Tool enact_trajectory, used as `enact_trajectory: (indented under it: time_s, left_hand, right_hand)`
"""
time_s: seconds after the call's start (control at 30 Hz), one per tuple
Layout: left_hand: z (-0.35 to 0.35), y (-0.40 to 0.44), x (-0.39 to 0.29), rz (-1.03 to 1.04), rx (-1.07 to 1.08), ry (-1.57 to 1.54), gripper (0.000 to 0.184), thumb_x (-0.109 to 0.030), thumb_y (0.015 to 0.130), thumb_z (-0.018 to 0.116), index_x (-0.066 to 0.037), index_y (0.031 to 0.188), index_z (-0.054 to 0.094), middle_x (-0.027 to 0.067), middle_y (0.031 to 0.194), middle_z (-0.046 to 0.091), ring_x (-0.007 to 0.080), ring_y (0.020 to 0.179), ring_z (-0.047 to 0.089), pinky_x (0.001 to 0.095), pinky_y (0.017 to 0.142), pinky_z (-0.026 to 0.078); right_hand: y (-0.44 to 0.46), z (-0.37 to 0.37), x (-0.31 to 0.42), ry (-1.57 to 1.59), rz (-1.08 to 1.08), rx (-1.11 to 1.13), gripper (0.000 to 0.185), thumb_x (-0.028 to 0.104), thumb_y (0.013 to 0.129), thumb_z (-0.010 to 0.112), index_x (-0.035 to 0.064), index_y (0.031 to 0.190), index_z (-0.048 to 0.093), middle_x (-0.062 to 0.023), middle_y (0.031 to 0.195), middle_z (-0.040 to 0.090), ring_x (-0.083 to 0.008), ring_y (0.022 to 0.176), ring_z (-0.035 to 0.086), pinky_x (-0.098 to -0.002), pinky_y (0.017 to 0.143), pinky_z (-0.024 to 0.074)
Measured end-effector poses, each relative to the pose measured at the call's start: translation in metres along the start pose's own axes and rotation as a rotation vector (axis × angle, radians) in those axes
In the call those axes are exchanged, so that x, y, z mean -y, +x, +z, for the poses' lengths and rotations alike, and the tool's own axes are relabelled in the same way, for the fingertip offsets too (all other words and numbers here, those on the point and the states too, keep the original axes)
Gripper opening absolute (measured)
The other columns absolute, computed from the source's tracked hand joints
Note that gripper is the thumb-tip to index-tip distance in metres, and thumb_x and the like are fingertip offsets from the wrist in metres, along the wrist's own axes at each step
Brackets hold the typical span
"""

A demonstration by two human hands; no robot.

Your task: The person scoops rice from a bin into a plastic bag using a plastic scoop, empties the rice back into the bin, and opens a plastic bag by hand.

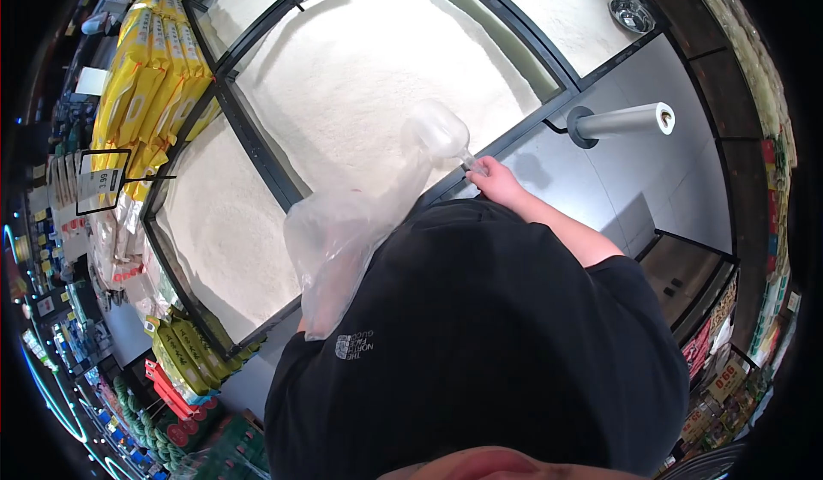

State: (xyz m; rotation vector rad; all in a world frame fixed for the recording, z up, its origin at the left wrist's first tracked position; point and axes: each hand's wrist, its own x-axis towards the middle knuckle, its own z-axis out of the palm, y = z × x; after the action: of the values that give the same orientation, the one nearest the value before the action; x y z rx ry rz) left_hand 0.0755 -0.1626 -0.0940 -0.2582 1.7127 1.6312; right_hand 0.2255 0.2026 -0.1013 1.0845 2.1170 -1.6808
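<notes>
My right hand (495, 182) is closed around the handle of a clear plastic scoop (443, 131), whose bowl is over the white grain or powder (369, 77) in a large dark-framed bin (257, 150). A translucent plastic bag (343, 223) hangs at my left side, its upper part stretching toward the scoop. Through the bag, my left hand (321, 261) shows only as a faint pink shape, and its fingers are hardly visible. What the scoop holds is hard to make out.
A roll of clear bags (626, 121) stands on a holder right of my right hand. A metal bowl (631, 15) sits in the far-right bin. Yellow packages (146, 77) and a price sign (100, 182) are at left. Another white-filled bin (223, 223) lies beside the bag.
</notes>
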Motion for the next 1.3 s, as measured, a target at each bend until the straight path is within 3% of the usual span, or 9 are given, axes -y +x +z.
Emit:
enact_trajectory:
  time_s: [0.13, 0.23, 0.43, 0.47, 0.5, 0.53, 0.57, 1.1, 1.3]
  left_hand:
    - [0.033, -0.033, 0.023, -0.113, -0.016, 0.135, 0.04, -0.017, 0.099, 0.062, -0.004, 0.136, 0.058, 0.0106, 0.125, 0.067, 0.0237, 0.113, 0.063, 0.0361, 0.103, 0.049]
    - [0.067, -0.046, 0.023, -0.115, -0.005, 0.214, 0.039, -0.017, 0.099, 0.062, -0.004, 0.136, 0.059, 0.0106, 0.125, 0.067, 0.0237, 0.113, 0.063, 0.0362, 0.103, 0.05]
    - [0.123, -0.068, 0.023, -0.115, -0.018, 0.323, 0.039, -0.017, 0.099, 0.061, -0.004, 0.135, 0.059, 0.0107, 0.124, 0.067, 0.0237, 0.113, 0.064, 0.0365, 0.103, 0.05]
    - [0.13, -0.07, 0.024, -0.126, -0.021, 0.339, 0.039, -0.017, 0.099, 0.061, -0.004, 0.135, 0.059, 0.0107, 0.124, 0.067, 0.0237, 0.113, 0.064, 0.0365, 0.102, 0.05]
    - [0.135, -0.072, 0.023, -0.132, -0.022, 0.347, 0.039, -0.016, 0.099, 0.061, -0.004, 0.135, 0.059, 0.0108, 0.124, 0.067, 0.0237, 0.113, 0.064, 0.0366, 0.102, 0.05]
    - [0.14, -0.074, 0.024, -0.148, -0.026, 0.363, 0.039, -0.016, 0.099, 0.061, -0.004, 0.135, 0.059, 0.0108, 0.124, 0.067, 0.0237, 0.113, 0.064, 0.0366, 0.102, 0.05]
    - [0.145, -0.078, 0.026, -0.163, -0.031, 0.377, 0.038, -0.016, 0.099, 0.061, -0.004, 0.135, 0.059, 0.0108, 0.124, 0.067, 0.0238, 0.113, 0.064, 0.0366, 0.102, 0.05]
    - [0.213, -0.054, -0.009, -0.117, 0.273, 0.594, 0.037, -0.015, 0.099, 0.06, -0.004, 0.134, 0.06, 0.0111, 0.124, 0.067, 0.0238, 0.112, 0.064, 0.0373, 0.102, 0.051]
    - [0.297, -0.008, -0.04, -0.023, 0.709, 0.712, 0.036, -0.014, 0.099, 0.06, -0.004, 0.134, 0.06, 0.0112, 0.124, 0.067, 0.0238, 0.112, 0.064, 0.0375, 0.101, 0.051]
  right_hand:
    - [0.009, -0.018, -0.016, -0.013, -0.076, 0.014, 0.037, 0.032, 0.092, 0.07, 0.0028, 0.112, 0.059, -0.0057, 0.079, 0.064, -0.0137, 0.062, 0.061, -0.0306, 0.058, 0.0516]
    - [0.013, -0.038, -0.025, -0.042, -0.074, 0.043, 0.045, 0.036, 0.089, 0.071, 0.0011, 0.115, 0.061, -0.015, 0.092, 0.07, -0.0266, 0.084, 0.069, -0.0385, 0.076, 0.055]
    - [0.017, -0.063, -0.057, -0.046, -0.131, 0.065, 0.046, 0.038, 0.089, 0.071, 0.0028, 0.116, 0.06, -0.0182, 0.098, 0.07, -0.03, 0.091, 0.069, -0.0403, 0.083, 0.0546]
    - [0.021, -0.061, -0.068, -0.011, -0.225, 0.031, 0.041, 0.029, 0.092, 0.072, 0.0025, 0.118, 0.055, -0.0052, 0.073, 0.063, -0.0142, 0.056, 0.06, -0.0318, 0.054, 0.0507]
    - [0.016, -0.07, -0.063, -0.009, -0.234, 0.076, 0.042, 0.03, 0.091, 0.072, 0.0032, 0.119, 0.055, -0.0066, 0.076, 0.064, -0.0156, 0.062, 0.062, -0.0334, 0.058, 0.0515]
    - [0.012, -0.078, -0.058, -0.069, -0.19, 0.101, 0.048, 0.037, 0.089, 0.07, 0.0039, 0.121, 0.056, -0.0254, 0.11, 0.068, -0.0409, 0.106, 0.066, -0.0446, 0.09, 0.0526]
    - [0.011, -0.08, -0.062, -0.068, -0.274, 0.055, 0.044, 0.034, 0.09, 0.072, 0.004, 0.117, 0.055, -0.0122, 0.086, 0.068, -0.0223, 0.077, 0.066, -0.0374, 0.07, 0.0528]
    - [-0.126, -0.187, 0.06, 0.493, -0.393, 0.267, 0.024, 0.013, 0.099, 0.065, 0.0062, 0.115, 0.049, -0.0032, 0.087, 0.062, -0.0108, 0.073, 0.063, -0.0281, 0.065, 0.0545]
    - [-0.192, -0.253, 0.102, 0.478, -0.5, 0.044, 0.053, 0.005, 0.085, 0.08, 0.0081, 0.126, 0.047, 0.0017, 0.083, 0.054, -0.0075, 0.081, 0.061, -0.0271, 0.068, 0.0521]
